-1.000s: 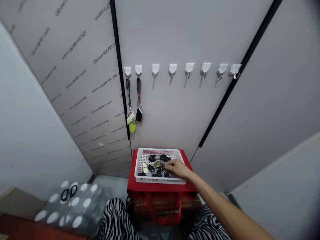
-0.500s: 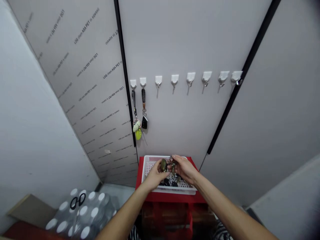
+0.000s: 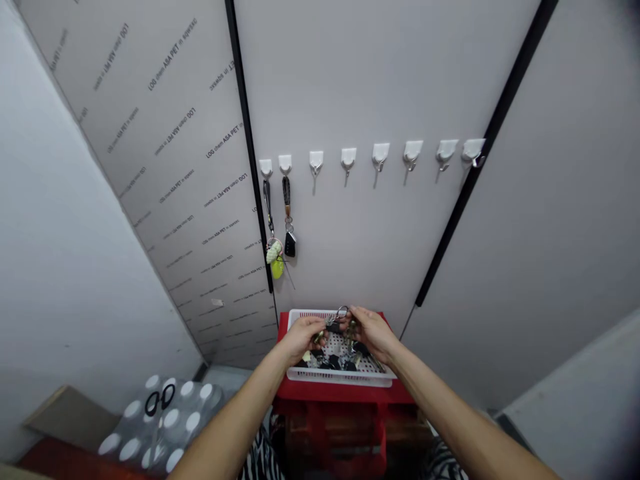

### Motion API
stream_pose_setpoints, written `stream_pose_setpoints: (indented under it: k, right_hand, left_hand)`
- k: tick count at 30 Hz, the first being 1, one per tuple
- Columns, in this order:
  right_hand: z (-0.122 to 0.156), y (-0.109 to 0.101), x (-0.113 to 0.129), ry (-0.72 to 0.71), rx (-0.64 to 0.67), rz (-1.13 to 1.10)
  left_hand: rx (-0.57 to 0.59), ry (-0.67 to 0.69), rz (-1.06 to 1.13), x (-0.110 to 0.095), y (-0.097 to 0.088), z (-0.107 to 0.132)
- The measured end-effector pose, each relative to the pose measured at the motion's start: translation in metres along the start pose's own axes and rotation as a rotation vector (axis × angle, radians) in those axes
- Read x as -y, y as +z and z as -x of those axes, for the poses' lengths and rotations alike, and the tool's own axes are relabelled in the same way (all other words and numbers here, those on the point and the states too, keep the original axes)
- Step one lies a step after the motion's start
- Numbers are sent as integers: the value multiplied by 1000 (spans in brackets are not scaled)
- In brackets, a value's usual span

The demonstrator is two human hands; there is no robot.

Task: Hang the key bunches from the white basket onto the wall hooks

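Note:
Above a white basket [image 3: 345, 379], my left hand [image 3: 301, 339] and my right hand [image 3: 371, 331] hold a bunch of keys [image 3: 333, 326] between them. The fingers of my right hand pinch near its metal ring [image 3: 343, 311], which stands up at the top. My left fingers are closed around its left end, where brass-coloured pieces show; part of the bunch is hidden behind the fingers. Below, more black and metallic pieces [image 3: 334, 362], which look like keys and fobs, lie in the basket, too small to tell apart.
The basket rests on a red surface [image 3: 350, 395]. On the panel ahead is a row of white hooks [image 3: 349, 158]. Two key sets [image 3: 275, 257] [image 3: 290, 243] hang at its left end. Scissors [image 3: 160, 399] lie on packed bottles [image 3: 173, 420] at lower left.
My left hand has shifted slightly left and turned, spreading the bunch between both hands. Its ring now shows higher, and more of the basket's contents are visible.

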State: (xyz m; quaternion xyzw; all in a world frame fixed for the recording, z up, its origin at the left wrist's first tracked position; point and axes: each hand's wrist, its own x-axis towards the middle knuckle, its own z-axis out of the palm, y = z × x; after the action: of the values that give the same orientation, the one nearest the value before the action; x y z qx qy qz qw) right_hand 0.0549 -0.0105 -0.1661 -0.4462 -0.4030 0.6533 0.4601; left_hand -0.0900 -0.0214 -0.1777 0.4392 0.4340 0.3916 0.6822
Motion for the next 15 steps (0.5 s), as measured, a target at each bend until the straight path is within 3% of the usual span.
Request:
stream_pose_setpoints:
  k: [7,15]
  right_hand:
    - [1,-1,1,-77,-2,78]
    - [-6,6,4,-168,-70,116]
  left_hand:
    - [-132,130,-176,-9,-7,-4]
    - [-126,158,-488,-25,-7,-5]
